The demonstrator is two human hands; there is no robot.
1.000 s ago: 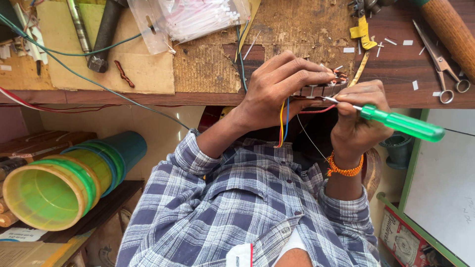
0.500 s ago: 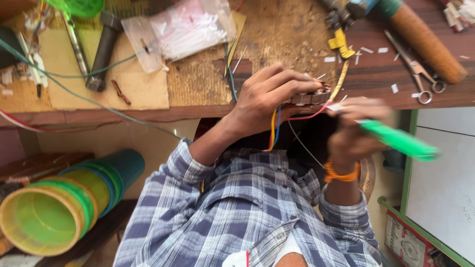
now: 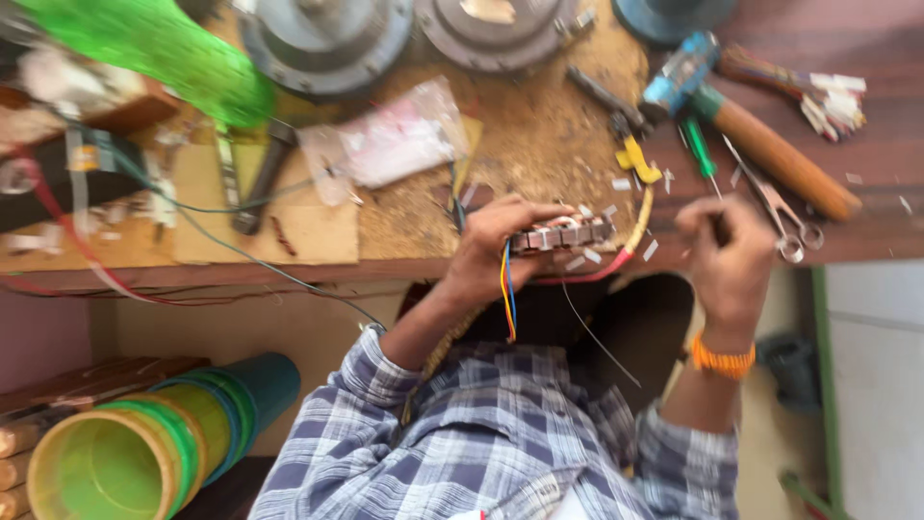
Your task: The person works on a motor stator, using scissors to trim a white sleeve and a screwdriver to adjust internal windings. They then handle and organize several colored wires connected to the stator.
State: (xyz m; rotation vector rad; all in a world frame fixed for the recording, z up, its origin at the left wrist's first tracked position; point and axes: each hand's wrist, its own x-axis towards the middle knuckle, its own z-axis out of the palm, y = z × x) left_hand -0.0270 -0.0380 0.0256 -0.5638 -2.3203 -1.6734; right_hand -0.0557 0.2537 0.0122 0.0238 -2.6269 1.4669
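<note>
My left hand [image 3: 488,252] grips a small wound coil block [image 3: 563,234] at the front edge of the wooden workbench [image 3: 539,144]. Orange, blue and red wires [image 3: 507,294] hang from the block over my wrist. My right hand [image 3: 729,258], with an orange band on its wrist, is to the right of the block and apart from it. Its fingers are closed on the lower end of a green-handled screwdriver [image 3: 700,146], whose handle points away from me over the bench. The picture is blurred.
A wooden-handled hammer [image 3: 775,149], scissors [image 3: 782,220] and a yellow clip [image 3: 640,160] lie near my right hand. A plastic bag [image 3: 390,144], round metal covers [image 3: 327,43] and a green mesh [image 3: 164,53] lie farther back. Stacked plastic cups [image 3: 144,443] sit below left.
My right hand has drawn away from the coil block and swung the screwdriver from pointing right to pointing away over the bench. The view has tilted farther up the bench.
</note>
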